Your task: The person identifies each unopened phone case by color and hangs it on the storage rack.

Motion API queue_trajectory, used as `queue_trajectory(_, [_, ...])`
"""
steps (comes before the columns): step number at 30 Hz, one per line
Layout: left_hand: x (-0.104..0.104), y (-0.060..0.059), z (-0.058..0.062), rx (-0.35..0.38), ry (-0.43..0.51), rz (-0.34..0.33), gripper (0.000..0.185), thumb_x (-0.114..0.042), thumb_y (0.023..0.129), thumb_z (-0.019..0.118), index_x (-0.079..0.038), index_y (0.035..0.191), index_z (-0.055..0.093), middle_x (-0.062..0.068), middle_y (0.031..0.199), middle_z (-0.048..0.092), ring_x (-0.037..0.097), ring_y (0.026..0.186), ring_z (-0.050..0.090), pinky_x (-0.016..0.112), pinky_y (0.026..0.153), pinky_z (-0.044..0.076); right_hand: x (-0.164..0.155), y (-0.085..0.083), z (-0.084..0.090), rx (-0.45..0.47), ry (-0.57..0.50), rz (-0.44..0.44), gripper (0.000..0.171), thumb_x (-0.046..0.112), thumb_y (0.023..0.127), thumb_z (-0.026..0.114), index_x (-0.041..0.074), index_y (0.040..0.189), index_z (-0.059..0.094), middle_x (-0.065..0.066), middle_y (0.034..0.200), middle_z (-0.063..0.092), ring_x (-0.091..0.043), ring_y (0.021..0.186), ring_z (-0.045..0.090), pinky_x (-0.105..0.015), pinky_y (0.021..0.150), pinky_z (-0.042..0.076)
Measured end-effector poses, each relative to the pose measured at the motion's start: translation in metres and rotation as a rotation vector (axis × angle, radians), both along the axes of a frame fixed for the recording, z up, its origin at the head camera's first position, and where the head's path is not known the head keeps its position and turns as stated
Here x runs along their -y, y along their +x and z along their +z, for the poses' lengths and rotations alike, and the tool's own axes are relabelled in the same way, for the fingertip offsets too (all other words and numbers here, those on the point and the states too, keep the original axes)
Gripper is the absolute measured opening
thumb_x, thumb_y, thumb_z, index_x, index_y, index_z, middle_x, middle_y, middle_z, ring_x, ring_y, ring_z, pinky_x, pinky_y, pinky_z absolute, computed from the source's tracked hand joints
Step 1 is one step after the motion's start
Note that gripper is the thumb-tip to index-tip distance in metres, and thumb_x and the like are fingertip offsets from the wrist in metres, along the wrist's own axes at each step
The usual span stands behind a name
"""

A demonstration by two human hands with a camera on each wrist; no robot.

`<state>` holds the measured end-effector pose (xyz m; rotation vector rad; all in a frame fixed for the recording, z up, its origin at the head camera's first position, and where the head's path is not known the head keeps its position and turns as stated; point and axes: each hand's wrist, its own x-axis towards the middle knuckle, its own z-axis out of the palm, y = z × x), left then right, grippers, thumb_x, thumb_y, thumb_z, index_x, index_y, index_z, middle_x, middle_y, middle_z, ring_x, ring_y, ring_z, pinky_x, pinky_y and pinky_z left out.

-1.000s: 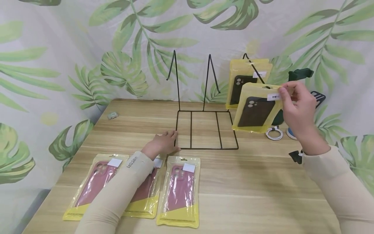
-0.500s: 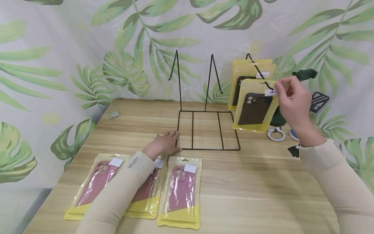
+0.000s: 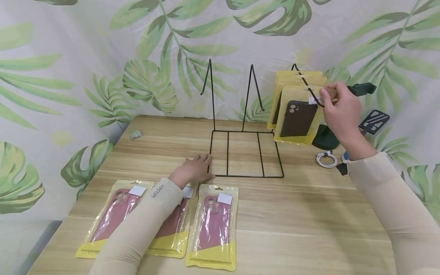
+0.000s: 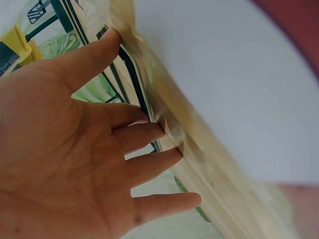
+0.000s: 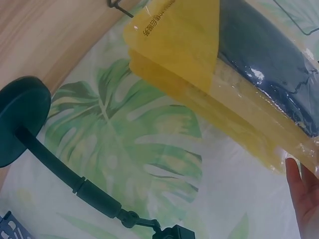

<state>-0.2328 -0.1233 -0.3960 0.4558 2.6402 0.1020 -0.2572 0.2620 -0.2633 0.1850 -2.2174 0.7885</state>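
My right hand point(image 3: 342, 109) pinches the top right corner of a yellow-edged bag with a black phone case point(image 3: 298, 118) inside. The bag hangs on the right hook point(image 3: 302, 78) of a black wire display rack, near the hook's front end. Behind it, more yellow bags point(image 3: 281, 79) hang on that same hook. In the right wrist view, the fingers point(image 5: 294, 179) show at the bag's edge. My left hand point(image 3: 193, 169) rests at the front left corner of the rack's base point(image 3: 245, 176). Its fingers are stretched out in the left wrist view.
Bagged pink phone cases point(image 3: 211, 225) lie in a row at the front left, one partly under the left sleeve. A dark green stand point(image 3: 324, 138), a coiled white cable point(image 3: 326, 159) and a slotted dark plate point(image 3: 374, 122) are at right. A small gadget point(image 3: 136, 135) lies back left.
My right hand has moved the bagged black phone case up and back along the right hook, closer to the bags behind. The left hand has stayed on the rack's corner.
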Motion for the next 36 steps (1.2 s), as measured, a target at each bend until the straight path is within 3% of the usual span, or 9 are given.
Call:
queue_trajectory(4, [-0.001, 0.0, 0.001, 0.005, 0.003, 0.006, 0.083, -0.048, 0.1, 0.053, -0.005, 0.159, 0.014, 0.015, 0.166, 0.011, 0.042, 0.152, 0.015, 0.069, 0.117, 0.016, 0.0, -0.006, 0.001, 0.032, 0.026, -0.024, 0.035, 0.034, 0.102, 0.053, 0.003, 0.113, 0.065, -0.013, 0.091, 0.065, 0.019, 0.069, 0.035, -0.01, 0.067, 0.032])
queue_trajectory(11, [0.0, 0.001, 0.003, -0.002, 0.005, 0.0, 0.082, -0.047, 0.1, 0.053, -0.005, 0.159, 0.014, 0.015, 0.166, 0.012, 0.042, 0.152, 0.015, 0.069, 0.117, 0.017, 0.0, -0.015, 0.003, 0.057, 0.044, -0.029, 0.038, 0.035, 0.103, 0.049, 0.002, 0.115, 0.063, -0.016, 0.095, 0.066, 0.017, 0.07, 0.034, -0.018, 0.067, 0.033])
queue_trajectory(14, [0.0, 0.001, 0.002, -0.006, 0.006, -0.004, 0.082, -0.048, 0.1, 0.053, -0.005, 0.159, 0.015, 0.015, 0.166, 0.012, 0.042, 0.152, 0.015, 0.069, 0.117, 0.017, 0.0, -0.017, 0.003, 0.064, 0.056, -0.034, 0.039, 0.036, 0.104, 0.048, 0.002, 0.117, 0.062, -0.018, 0.097, 0.067, 0.004, 0.072, 0.045, -0.023, 0.068, 0.035])
queue_trajectory(19, [0.001, 0.002, 0.001, -0.012, 0.006, -0.008, 0.082, -0.047, 0.1, 0.053, -0.004, 0.159, 0.015, 0.015, 0.166, 0.013, 0.042, 0.151, 0.016, 0.069, 0.117, 0.018, 0.001, -0.021, 0.003, 0.074, 0.071, -0.038, 0.042, 0.037, 0.104, 0.046, 0.002, 0.122, 0.061, -0.021, 0.104, 0.069, -0.032, 0.085, 0.06, -0.037, 0.073, 0.042])
queue_trajectory(22, [0.001, 0.002, 0.001, -0.011, 0.007, -0.007, 0.082, -0.047, 0.1, 0.053, -0.004, 0.159, 0.015, 0.016, 0.166, 0.013, 0.043, 0.151, 0.016, 0.069, 0.117, 0.018, 0.0, -0.021, 0.003, 0.093, 0.067, -0.037, 0.044, 0.04, 0.104, 0.046, 0.003, 0.124, 0.06, -0.02, 0.108, 0.069, -0.036, 0.091, 0.064, -0.042, 0.076, 0.045])
queue_trajectory(26, [0.001, 0.003, 0.002, -0.007, 0.009, -0.003, 0.082, -0.047, 0.1, 0.053, -0.004, 0.159, 0.016, 0.016, 0.166, 0.013, 0.043, 0.151, 0.016, 0.069, 0.117, 0.017, -0.002, -0.019, 0.002, 0.131, 0.029, -0.048, 0.047, 0.044, 0.102, 0.048, 0.008, 0.132, 0.056, -0.011, 0.123, 0.066, -0.031, 0.104, 0.065, -0.036, 0.082, 0.049])
queue_trajectory(29, [0.0, 0.003, 0.002, -0.005, 0.01, -0.002, 0.082, -0.047, 0.1, 0.053, -0.004, 0.159, 0.015, 0.016, 0.166, 0.013, 0.042, 0.151, 0.016, 0.069, 0.117, 0.017, -0.006, -0.011, -0.004, 0.147, -0.027, -0.029, 0.053, 0.044, 0.101, 0.051, 0.012, 0.142, 0.047, -0.008, 0.139, 0.055, -0.028, 0.118, 0.059, -0.037, 0.096, 0.05])
queue_trajectory(32, [0.0, 0.003, 0.003, -0.002, 0.007, -0.001, 0.083, -0.048, 0.1, 0.053, -0.005, 0.159, 0.014, 0.015, 0.166, 0.012, 0.042, 0.152, 0.015, 0.068, 0.118, 0.017, -0.008, 0.004, -0.018, 0.156, -0.036, 0.007, 0.065, 0.04, 0.1, 0.055, 0.01, 0.153, 0.033, -0.014, 0.147, 0.045, -0.035, 0.13, 0.049, -0.051, 0.107, 0.042])
queue_trajectory(36, [0.0, 0.003, 0.003, -0.001, 0.005, -0.007, 0.082, -0.048, 0.1, 0.052, -0.004, 0.159, 0.014, 0.015, 0.166, 0.012, 0.042, 0.152, 0.015, 0.068, 0.118, 0.016, -0.007, 0.034, -0.04, 0.308, 0.049, 0.018, 0.086, 0.047, 0.1, 0.053, 0.006, 0.16, 0.007, -0.024, 0.162, 0.02, -0.045, 0.145, 0.027, -0.066, 0.113, 0.027])
